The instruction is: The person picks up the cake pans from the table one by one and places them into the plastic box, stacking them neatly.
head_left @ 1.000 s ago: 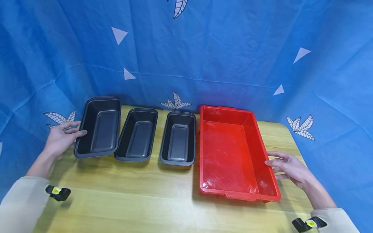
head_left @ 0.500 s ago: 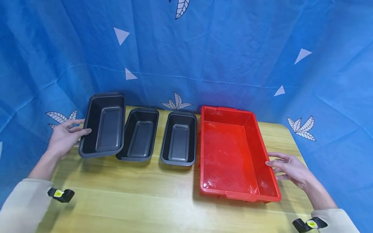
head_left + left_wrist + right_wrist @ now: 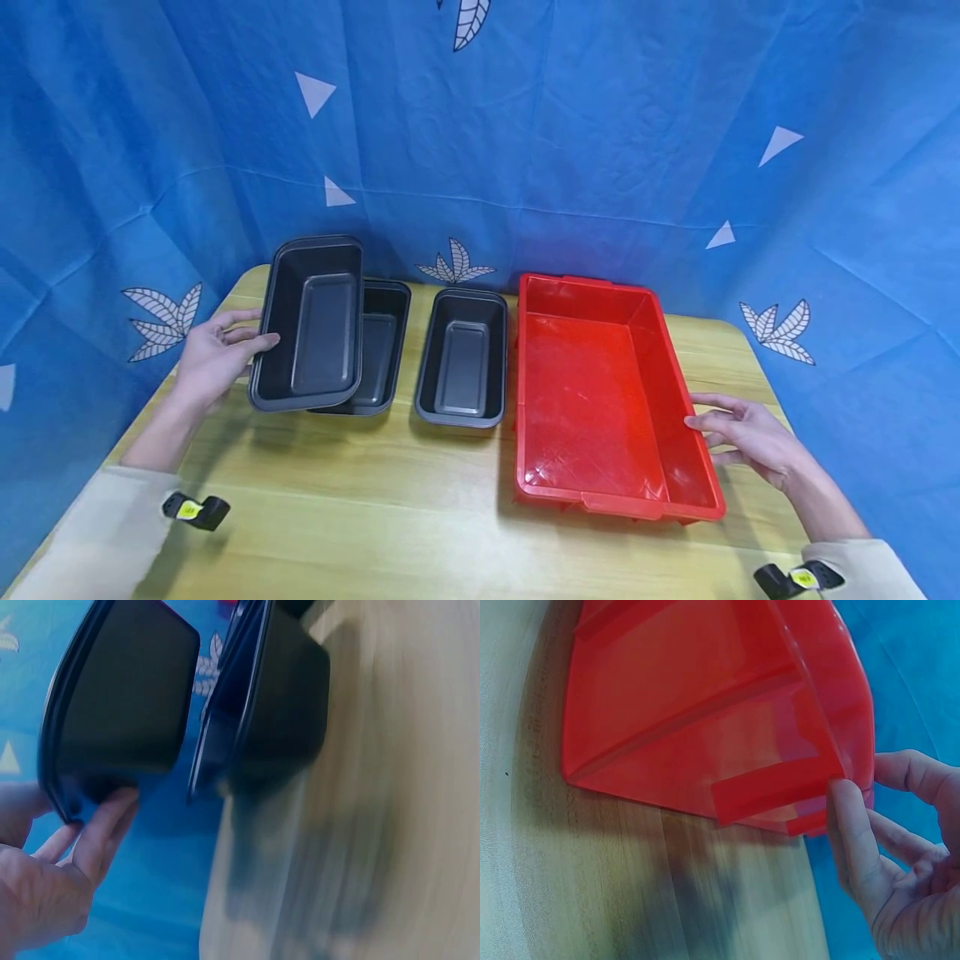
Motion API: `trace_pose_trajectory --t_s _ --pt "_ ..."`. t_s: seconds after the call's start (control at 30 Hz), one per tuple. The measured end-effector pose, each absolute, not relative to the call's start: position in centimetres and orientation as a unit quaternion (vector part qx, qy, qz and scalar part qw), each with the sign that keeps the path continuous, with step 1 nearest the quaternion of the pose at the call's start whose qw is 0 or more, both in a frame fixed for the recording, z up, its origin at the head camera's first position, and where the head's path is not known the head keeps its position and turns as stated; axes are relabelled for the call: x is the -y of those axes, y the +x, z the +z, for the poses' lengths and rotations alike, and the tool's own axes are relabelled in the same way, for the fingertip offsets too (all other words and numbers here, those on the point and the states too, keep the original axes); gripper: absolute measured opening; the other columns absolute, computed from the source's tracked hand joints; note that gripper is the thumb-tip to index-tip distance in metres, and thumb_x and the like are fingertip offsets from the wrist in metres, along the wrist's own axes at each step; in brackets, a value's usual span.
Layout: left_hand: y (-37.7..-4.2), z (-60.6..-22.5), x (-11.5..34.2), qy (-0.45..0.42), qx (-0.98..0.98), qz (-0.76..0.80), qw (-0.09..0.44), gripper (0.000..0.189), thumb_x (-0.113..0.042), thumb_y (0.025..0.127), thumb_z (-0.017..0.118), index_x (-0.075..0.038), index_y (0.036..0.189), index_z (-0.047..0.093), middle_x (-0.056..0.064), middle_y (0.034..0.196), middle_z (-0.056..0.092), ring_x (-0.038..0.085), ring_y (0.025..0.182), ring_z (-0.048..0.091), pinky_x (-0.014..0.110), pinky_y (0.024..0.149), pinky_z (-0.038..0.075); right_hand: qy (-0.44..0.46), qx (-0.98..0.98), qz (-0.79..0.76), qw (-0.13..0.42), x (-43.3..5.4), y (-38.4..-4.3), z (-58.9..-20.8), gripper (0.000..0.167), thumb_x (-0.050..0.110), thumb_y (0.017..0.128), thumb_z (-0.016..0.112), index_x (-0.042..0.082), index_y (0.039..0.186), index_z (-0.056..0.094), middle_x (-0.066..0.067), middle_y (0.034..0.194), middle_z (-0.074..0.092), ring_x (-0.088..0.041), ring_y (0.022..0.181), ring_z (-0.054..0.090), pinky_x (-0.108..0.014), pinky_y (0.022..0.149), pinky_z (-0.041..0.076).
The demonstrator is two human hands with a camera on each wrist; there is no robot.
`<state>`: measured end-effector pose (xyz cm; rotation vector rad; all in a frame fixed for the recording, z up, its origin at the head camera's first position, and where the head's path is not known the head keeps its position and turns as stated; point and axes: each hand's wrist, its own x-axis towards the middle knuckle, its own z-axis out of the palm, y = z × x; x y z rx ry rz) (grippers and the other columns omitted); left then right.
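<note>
At seven to nine o'clock, dark grey pans [image 3: 326,333]; at four, red tray [image 3: 585,400]; at six, yellowish grained table [image 3: 337,517]; at twelve, blue curtain [image 3: 450,133] with white triangles [image 3: 314,92] and leaves [image 3: 457,257].

No text readable in any view. Left yellow label [image 3: 189,510] sits on the left black device [image 3: 214,514] by the left cuff [image 3: 138,500]; dark marks, too small to read. Right yellow label [image 3: 803,578] sits on the right black device [image 3: 774,581] by the right cuff [image 3: 858,562]; dark marks there too (maybe characters, too blurred to call).
</note>
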<state>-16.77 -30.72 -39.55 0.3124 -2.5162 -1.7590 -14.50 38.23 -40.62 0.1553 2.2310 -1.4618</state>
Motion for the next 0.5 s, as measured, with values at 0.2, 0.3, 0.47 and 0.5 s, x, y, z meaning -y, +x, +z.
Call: trace_pose_trajectory --t_s 0.2,0.3,0.47,0.5 --pt "-16.7 -39.5 28.1 0.1 0.814 -0.572 0.024 0.059 -0.023 0.1 0.072 -0.003 0.151 0.051 -0.028 0.09 0.066 -0.006 0.083 0.069 0.022 0.071 0.064 0.058 -0.808 -0.538 0.234 -38.4 -14.5 -40.8 0.073 0.026 0.105 0.063 -0.007 0.16 0.028 0.012 0.105 0.076 -0.017 0.093 0.079 -0.041 0.082 0.069" --pt "-16.6 -39.4 26.7 0.096 0.807 -0.583 0.024 0.059 -0.021 0.099 0.073 -0.002 0.15 0.052 -0.025 0.09 0.067 -0.005 0.083 0.069 0.022 0.071 0.065 0.057 -0.807 -0.539 0.234 -38.4 -14.5 -40.8 0.073 0.026 0.105 0.063 -0.007 0.16 0.029 0.012 0.105 0.076 -0.017 0.093 0.079 -0.041 0.082 0.069" --pt "-16.7 -39.3 24.6 0.091 0.795 -0.6 0.014 0.059 -0.018 0.098 0.074 -0.002 0.151 0.053 -0.015 0.097 0.068 -0.004 0.081 0.069 0.022 0.068 0.064 0.056 -0.808 -0.54 0.231 -38.3 -14.5 -40.7 0.072 0.025 0.105 0.063 -0.008 0.16 0.029 0.012 0.105 0.076 -0.018 0.092 0.079 -0.041 0.082 0.069" --pt "-16.7 -39.2 24.2 0.09 0.793 -0.602 0.011 0.06 -0.017 0.097 0.075 -0.002 0.151 0.053 -0.012 0.099 0.068 -0.004 0.081 0.068 0.022 0.067 0.063 0.057 -0.808 -0.539 0.231 -38.3 -14.5 -40.7 0.073 0.026 0.105 0.064 -0.008 0.16 0.029 0.012 0.105 0.076 -0.018 0.093 0.079 -0.041 0.082 0.069"
